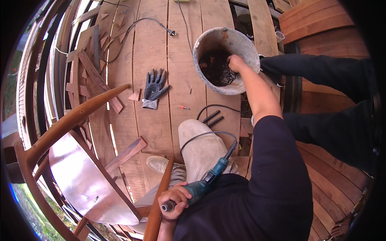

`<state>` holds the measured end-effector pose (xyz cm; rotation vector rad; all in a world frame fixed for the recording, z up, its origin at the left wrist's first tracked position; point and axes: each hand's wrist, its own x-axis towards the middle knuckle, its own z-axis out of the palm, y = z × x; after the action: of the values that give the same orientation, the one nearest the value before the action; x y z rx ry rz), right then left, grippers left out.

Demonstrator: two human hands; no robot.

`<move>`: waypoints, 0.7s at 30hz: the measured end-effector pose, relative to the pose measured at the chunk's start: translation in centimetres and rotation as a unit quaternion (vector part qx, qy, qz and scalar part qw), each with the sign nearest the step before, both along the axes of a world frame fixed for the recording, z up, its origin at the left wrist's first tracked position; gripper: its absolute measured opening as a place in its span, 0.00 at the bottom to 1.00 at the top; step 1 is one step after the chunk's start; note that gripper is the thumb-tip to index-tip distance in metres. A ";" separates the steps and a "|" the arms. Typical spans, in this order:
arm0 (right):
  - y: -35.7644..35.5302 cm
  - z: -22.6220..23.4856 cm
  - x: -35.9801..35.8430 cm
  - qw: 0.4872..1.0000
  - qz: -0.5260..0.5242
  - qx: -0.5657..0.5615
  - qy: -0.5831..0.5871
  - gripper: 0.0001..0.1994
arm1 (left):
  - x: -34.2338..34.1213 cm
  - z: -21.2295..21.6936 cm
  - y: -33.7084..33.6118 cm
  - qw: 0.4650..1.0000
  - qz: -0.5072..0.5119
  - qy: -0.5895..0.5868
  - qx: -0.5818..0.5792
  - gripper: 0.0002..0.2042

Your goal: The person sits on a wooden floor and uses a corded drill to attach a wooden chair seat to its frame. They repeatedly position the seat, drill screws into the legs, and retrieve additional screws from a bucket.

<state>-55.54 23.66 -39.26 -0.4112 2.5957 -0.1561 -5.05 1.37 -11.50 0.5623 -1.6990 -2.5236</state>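
My left hand (175,197) is closed around the front of a teal corded power drill (197,190), just behind its dark chuck. The drill lies slanted against my body, its cord running up over my knee. Right beside that hand rises a wooden chair leg (159,201). My right hand (236,64) reaches down into a worn grey bucket (248,50), fingers curled and partly hidden. Dark debris and a pile of small metal screws or nails (228,75) lie in the bucket beneath it. The upturned or tilted wooden chair (76,108) shows a shiny pale panel (86,180).
A black-and-grey work glove (153,89) and a small orange-handled tool or bit (183,107) lie on the plank floor (150,48). Wood offcuts (96,76) and a plugged cable (157,22) spread at left. Another person's dark-clothed legs (321,72) are at right.
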 end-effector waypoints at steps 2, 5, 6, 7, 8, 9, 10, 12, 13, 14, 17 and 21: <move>0.2 -0.1 0.1 0.999 0.006 -0.019 -0.039 0.15 | -0.1 0.1 0.1 1.000 0.012 -0.006 0.005 0.12; 1.1 -0.6 -0.7 0.990 -0.014 -0.091 -0.108 0.14 | -0.3 0.1 0.1 1.000 0.015 -0.007 0.008 0.12; 1.1 -0.7 -1.0 0.983 -0.025 -0.123 -0.133 0.14 | -0.3 0.2 0.2 1.000 0.019 -0.010 0.008 0.12; 1.0 -0.8 -1.1 0.967 -0.118 -0.168 -0.153 0.14 | -0.4 0.2 0.2 1.000 0.022 -0.013 0.009 0.12; 0.8 -1.0 -1.3 0.939 -0.210 -0.212 -0.172 0.14 | -0.4 0.3 0.2 1.000 0.024 -0.015 0.009 0.12; 0.9 -1.1 -1.5 0.901 -0.300 -0.252 -0.187 0.14 | -0.6 0.4 0.2 0.999 0.025 -0.017 0.010 0.12; 1.1 -1.2 -1.5 0.939 -0.234 -0.211 -0.140 0.14 | -0.6 0.4 0.2 0.999 0.026 -0.019 0.011 0.12; 1.2 -0.8 -1.3 0.987 -0.094 -0.124 -0.042 0.13 | -0.6 0.3 0.2 0.999 0.028 -0.018 0.012 0.13; 0.9 -0.4 -1.0 0.993 -0.063 -0.095 -0.030 0.12 | -0.6 0.2 0.2 0.999 0.029 -0.018 0.011 0.13; 0.5 -0.1 -0.6 0.997 -0.031 -0.066 -0.018 0.11 | -0.5 0.2 0.2 0.999 0.028 -0.017 0.010 0.13; 0.7 0.3 -0.1 1.000 0.004 -0.020 -0.021 0.10 | -0.6 0.1 0.1 1.000 0.022 -0.013 0.015 0.12; -0.1 0.9 0.7 0.989 0.126 0.077 -0.024 0.12 | -0.4 0.0 0.2 0.999 0.027 -0.008 0.018 0.12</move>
<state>-54.82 23.60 -38.33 -0.6631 2.4605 0.1197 -5.50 1.54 -11.52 0.6238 -1.6220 -2.5238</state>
